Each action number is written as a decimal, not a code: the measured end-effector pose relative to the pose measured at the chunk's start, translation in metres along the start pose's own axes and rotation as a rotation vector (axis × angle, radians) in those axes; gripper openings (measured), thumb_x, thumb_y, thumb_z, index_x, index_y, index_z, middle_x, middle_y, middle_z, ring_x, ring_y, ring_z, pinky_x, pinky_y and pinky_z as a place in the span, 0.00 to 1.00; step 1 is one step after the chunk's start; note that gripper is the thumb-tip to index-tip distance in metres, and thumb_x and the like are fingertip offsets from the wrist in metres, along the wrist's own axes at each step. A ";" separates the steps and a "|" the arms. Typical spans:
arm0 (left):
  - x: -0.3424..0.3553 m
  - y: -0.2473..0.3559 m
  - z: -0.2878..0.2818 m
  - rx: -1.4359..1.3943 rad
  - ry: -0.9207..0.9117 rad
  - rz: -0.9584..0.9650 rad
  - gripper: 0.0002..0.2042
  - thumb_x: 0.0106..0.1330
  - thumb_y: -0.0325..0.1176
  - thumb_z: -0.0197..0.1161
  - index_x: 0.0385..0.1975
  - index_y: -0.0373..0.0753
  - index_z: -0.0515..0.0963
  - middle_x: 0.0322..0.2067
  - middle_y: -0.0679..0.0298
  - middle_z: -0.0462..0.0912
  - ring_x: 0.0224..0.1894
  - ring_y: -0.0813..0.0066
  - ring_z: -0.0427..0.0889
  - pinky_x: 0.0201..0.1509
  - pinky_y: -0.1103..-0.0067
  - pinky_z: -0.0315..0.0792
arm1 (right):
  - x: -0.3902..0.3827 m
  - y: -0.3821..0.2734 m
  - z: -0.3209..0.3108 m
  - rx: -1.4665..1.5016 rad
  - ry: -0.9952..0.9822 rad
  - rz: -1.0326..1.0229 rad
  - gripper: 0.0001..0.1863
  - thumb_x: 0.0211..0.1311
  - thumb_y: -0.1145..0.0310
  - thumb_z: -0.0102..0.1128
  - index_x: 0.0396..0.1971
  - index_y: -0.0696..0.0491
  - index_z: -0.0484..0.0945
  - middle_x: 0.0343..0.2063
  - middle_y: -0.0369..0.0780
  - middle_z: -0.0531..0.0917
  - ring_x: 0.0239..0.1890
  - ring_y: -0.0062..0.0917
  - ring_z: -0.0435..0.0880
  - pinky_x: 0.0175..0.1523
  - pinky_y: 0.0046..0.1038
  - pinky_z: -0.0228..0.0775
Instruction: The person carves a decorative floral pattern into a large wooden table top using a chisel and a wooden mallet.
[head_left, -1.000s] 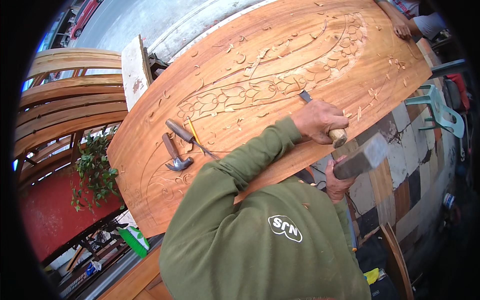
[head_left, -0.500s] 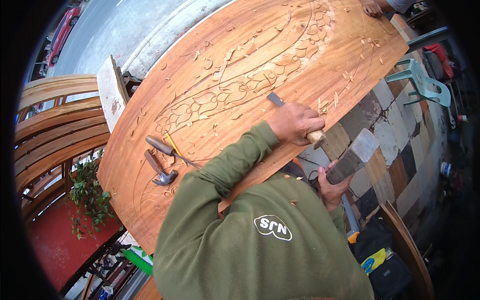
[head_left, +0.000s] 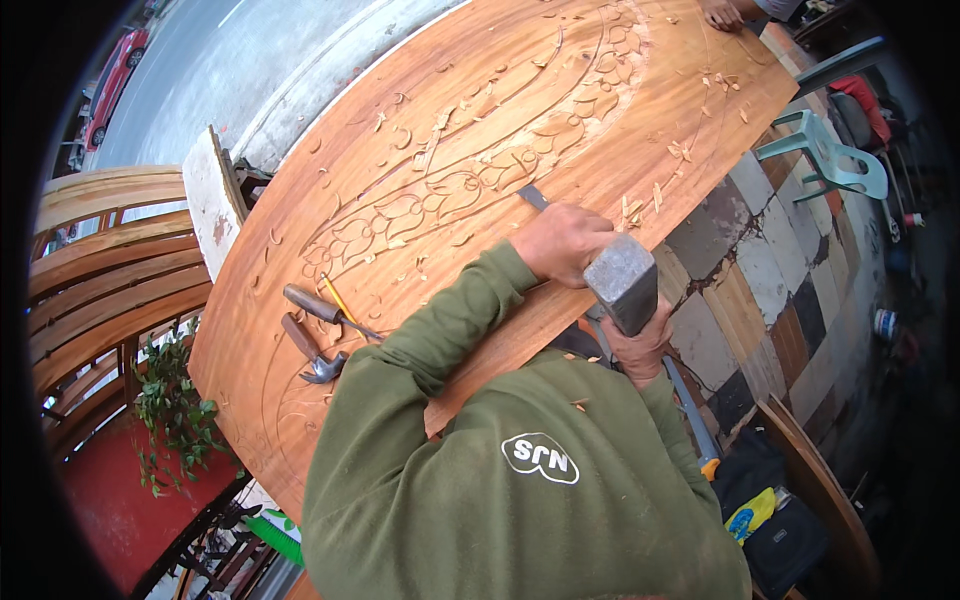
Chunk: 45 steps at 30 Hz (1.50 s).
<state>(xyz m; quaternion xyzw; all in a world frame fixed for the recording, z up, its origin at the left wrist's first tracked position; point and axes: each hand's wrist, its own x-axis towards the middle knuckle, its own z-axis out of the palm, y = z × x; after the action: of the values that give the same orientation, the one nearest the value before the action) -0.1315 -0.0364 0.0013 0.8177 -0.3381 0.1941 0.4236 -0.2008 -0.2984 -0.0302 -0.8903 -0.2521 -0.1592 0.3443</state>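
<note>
A large wooden panel (head_left: pixel 290 230) carved with a leaf-and-flower band lies before me, scattered with curled shavings. My left hand (head_left: pixel 566 243) is closed around a chisel (head_left: pixel 533 197), its blade tip resting on the wood beside the carved band. My right hand (head_left: pixel 642 342) grips a mallet (head_left: pixel 622 285) with a grey, block-shaped head. The head is at the chisel's butt end and hides it, so I cannot tell whether they touch. Left of my arm lie a claw hammer (head_left: pixel 325 368), a second chisel (head_left: pixel 313 303) with a wooden handle and a yellow pencil (head_left: pixel 338 298).
Another person's hand (head_left: pixel 725 14) rests on the panel's far right end. A green plastic stool (head_left: pixel 838 165) stands on the patchwork tiled floor. Slatted wooden furniture (head_left: pixel 120 260) and a leafy plant (head_left: pixel 175 410) are at the left. A black bag (head_left: pixel 785 550) lies at the lower right.
My right hand has swung the mallet up and left, to the chisel's butt end. The left hand keeps its hold on the chisel. The whole view has shifted slightly.
</note>
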 end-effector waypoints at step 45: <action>-0.034 0.041 -0.012 0.449 -0.105 -0.934 0.38 0.56 0.53 0.81 0.68 0.47 0.80 0.72 0.60 0.76 0.51 0.55 0.91 0.52 0.66 0.85 | -0.049 0.001 -0.052 0.085 -0.042 0.145 0.46 0.40 0.63 0.88 0.61 0.55 0.71 0.45 0.49 0.87 0.44 0.49 0.91 0.49 0.43 0.84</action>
<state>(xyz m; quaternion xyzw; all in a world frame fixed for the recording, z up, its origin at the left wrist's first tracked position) -0.1848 -0.0300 0.0109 0.9607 0.0921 0.0107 0.2615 -0.2464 -0.3518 -0.0166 -0.8939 -0.2006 -0.1044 0.3870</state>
